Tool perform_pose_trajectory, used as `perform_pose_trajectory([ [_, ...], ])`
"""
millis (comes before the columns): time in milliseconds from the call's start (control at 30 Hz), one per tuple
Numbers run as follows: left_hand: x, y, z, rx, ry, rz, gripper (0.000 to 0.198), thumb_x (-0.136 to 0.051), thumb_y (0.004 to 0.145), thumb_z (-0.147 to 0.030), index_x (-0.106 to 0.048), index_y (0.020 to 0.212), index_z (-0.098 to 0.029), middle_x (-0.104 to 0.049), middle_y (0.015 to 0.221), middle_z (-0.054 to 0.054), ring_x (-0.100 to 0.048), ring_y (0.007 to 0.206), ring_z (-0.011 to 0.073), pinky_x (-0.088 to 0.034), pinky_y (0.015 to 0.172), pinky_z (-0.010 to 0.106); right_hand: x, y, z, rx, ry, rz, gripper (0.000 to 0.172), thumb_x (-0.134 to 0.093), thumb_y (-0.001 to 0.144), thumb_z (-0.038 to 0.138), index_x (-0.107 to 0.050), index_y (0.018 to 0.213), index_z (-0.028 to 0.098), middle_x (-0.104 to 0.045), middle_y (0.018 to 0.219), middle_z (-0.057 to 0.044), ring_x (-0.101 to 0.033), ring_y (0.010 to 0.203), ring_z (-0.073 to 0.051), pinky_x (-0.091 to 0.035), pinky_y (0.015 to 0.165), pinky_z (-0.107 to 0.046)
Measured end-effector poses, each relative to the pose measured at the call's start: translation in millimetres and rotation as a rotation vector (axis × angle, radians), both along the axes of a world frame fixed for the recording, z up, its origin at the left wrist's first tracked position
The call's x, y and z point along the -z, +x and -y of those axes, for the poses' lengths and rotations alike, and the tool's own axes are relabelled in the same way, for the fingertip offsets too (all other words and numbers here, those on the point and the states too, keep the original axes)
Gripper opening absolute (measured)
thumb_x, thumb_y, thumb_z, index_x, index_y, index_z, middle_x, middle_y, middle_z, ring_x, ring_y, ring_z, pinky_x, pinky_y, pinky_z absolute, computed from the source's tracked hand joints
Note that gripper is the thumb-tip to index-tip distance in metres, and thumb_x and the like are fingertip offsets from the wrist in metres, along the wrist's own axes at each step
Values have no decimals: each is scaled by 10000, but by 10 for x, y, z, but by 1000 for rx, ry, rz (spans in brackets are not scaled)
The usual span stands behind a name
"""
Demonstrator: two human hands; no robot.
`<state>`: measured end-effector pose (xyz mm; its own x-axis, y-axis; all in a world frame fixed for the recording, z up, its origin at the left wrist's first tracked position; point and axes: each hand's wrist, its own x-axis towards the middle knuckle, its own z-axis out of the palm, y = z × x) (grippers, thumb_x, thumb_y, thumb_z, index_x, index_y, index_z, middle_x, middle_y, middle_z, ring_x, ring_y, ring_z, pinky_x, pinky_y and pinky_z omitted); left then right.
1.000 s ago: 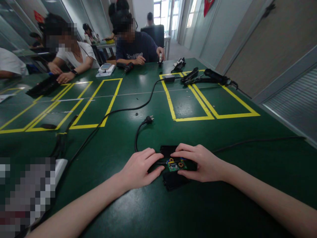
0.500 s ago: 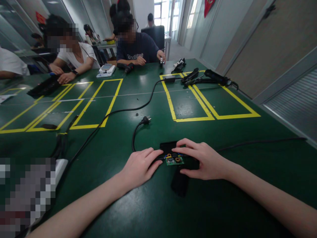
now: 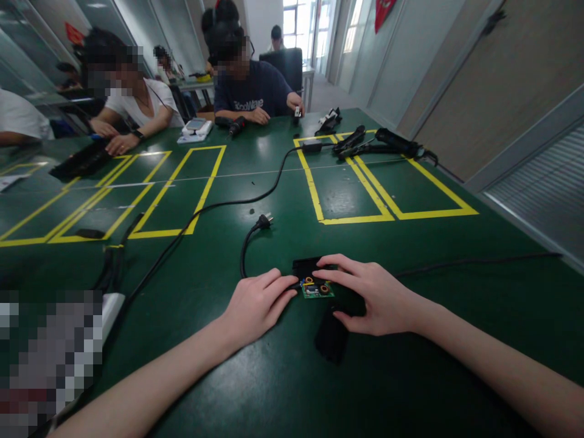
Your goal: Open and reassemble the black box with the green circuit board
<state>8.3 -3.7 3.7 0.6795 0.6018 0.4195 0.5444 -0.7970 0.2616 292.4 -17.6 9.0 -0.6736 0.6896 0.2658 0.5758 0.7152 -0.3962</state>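
Observation:
A small green circuit board (image 3: pixel 318 291) with copper-wound coils lies in front of me between my hands. My left hand (image 3: pixel 259 302) pinches the black power cord (image 3: pixel 245 258) close to the board's left end. My right hand (image 3: pixel 371 295) arches over the board's right side, thumb and fingers spread apart. Its fingertips are at a black casing piece (image 3: pixel 302 266) behind the board, and its thumb is by another black casing piece (image 3: pixel 331 337) nearer me. The palm hides the board's right end. The cord's plug (image 3: pixel 264 221) rests on the table beyond my left hand.
Yellow tape rectangles (image 3: pixel 358 221) mark the green table (image 3: pixel 255 389). A long black cable (image 3: pixel 237 202) with an inline block (image 3: pixel 312 148) crosses it. Black folded parts (image 3: pixel 392 145) lie far right. A drill (image 3: pixel 236 125) lies near a co-worker (image 3: pixel 255 91); another person (image 3: pixel 146 103) sits left.
The circuit board and my left hand have shifted slightly left and away from me. My right thumb and fingers have spread wider. The plug has moved slightly left.

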Motion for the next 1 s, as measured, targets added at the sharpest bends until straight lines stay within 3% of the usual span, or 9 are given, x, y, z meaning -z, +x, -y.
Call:
perform_pose_trajectory([
  [400, 22, -14, -5, -12, -50, -33, 344, -411, 1132, -362, -704, 1139, -182, -694, 875, 24, -675, 693, 142, -519, 592, 235, 26, -48, 34, 11, 15, -9, 628, -636, 777, 231, -567, 1400, 191, -571, 1475, -193, -604, 1285, -346, -541, 1012, -505],
  [800, 46, -20, -1, -13, -57, -34, 318, -427, 1127, -348, -701, 1136, -188, -681, 870, 24, -666, 704, 148, -519, 612, 247, 14, -111, 17, 68, -21, 3, 614, -574, 705, 139, -602, 1318, 130, -639, 1348, -196, -598, 1168, -344, -490, 979, -518],
  [1000, 56, -12, -21, -57, -60, -58, 273, -440, 1116, -290, -688, 1174, -191, -676, 935, 50, -647, 817, 187, -541, 713, 305, 37, -160, 34, 127, 17, -2, 549, -575, 738, 129, -626, 1285, 133, -670, 1242, -175, -609, 1080, -333, -520, 916, -506],
])
